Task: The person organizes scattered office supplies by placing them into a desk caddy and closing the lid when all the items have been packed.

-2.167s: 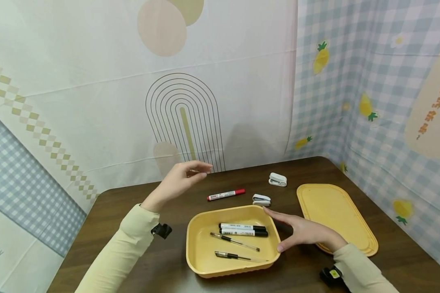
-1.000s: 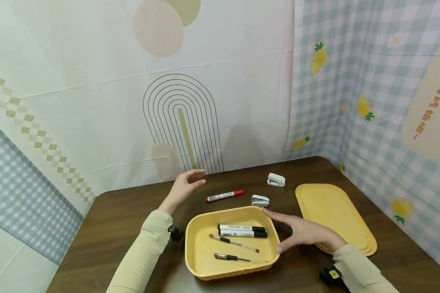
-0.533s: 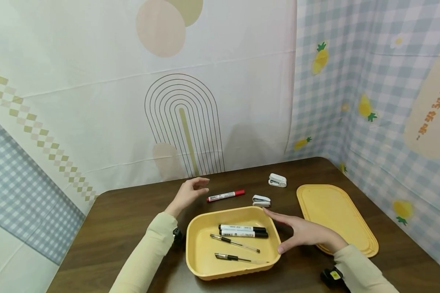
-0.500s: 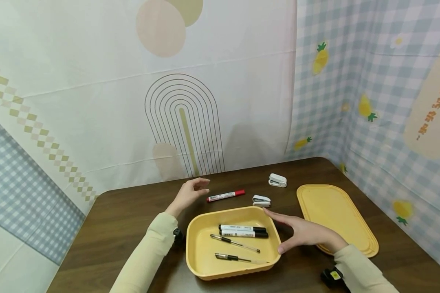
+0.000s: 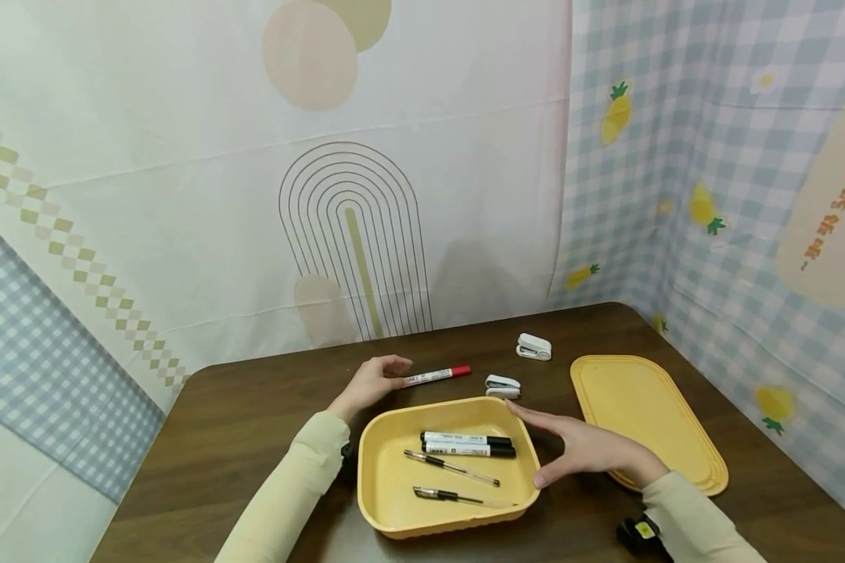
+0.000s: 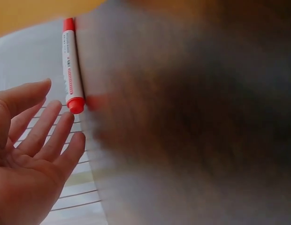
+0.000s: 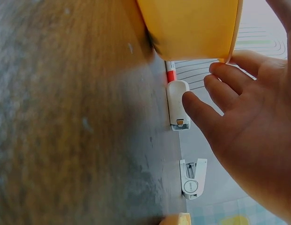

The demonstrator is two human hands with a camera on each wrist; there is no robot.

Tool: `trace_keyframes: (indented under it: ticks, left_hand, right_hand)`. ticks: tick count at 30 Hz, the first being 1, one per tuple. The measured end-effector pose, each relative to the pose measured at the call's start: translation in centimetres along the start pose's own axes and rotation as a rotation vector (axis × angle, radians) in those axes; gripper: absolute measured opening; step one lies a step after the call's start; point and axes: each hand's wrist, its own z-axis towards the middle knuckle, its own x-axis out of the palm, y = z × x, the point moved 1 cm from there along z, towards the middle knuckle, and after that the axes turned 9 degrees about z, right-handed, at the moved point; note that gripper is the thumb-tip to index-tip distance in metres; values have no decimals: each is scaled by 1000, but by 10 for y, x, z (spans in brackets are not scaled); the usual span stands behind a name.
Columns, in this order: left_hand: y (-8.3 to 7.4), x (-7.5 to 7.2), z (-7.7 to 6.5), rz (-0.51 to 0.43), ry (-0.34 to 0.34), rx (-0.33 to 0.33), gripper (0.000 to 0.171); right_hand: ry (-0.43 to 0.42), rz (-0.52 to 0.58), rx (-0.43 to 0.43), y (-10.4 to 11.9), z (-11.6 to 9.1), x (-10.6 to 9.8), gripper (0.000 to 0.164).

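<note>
My left hand point(image 5: 370, 385) is at the left end of a red marker point(image 5: 434, 376) lying on the table behind the yellow box. In the left wrist view, the fingers reach toward the red marker point(image 6: 72, 65) without curling round it; contact is unclear. My right hand point(image 5: 591, 450) rests against the right side of the yellow box point(image 5: 368, 473), index finger by the far corner and thumb on the near part of the rim. Inside the box lie two black-capped markers point(image 5: 465, 450) and two pens point(image 5: 458, 496). The right wrist view shows the right fingers point(image 7: 202, 112) extended, near the box wall.
Two small white staplers, one behind the box's far corner point(image 5: 502, 385) and one farther back point(image 5: 533, 346), lie on the dark wooden table point(image 5: 253, 422). A yellow lid point(image 5: 634, 399) lies flat to the right. Fabric-covered walls point(image 5: 183, 195) stand behind and beside the table.
My left hand has come down and to the right, from above the table to the red marker's left end. The right hand stays at the box, and the things on the table have not moved.
</note>
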Motion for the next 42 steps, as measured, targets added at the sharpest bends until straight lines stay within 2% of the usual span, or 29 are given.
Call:
trace_keyframes:
  ticks: [13, 19, 23, 32, 42]
  left_hand:
    - [1, 2, 4, 81, 56, 19, 32]
    - [2, 3, 4, 131, 64, 46, 31]
    - [1, 3, 5, 160, 61, 35, 31]
    - [2, 4, 5, 167, 56, -6, 27]
    - [2, 1, 0, 188, 89, 34, 23]
  right_hand:
    - [-4, 19, 4, 0, 1, 0, 99]
    - [-3, 35, 16, 2, 2, -1, 100]
    - [-1, 32, 25, 2, 3, -1, 100]
    - [5, 25, 16, 1, 3, -1, 100]
    - [16, 39, 31, -1, 2, 0, 100]
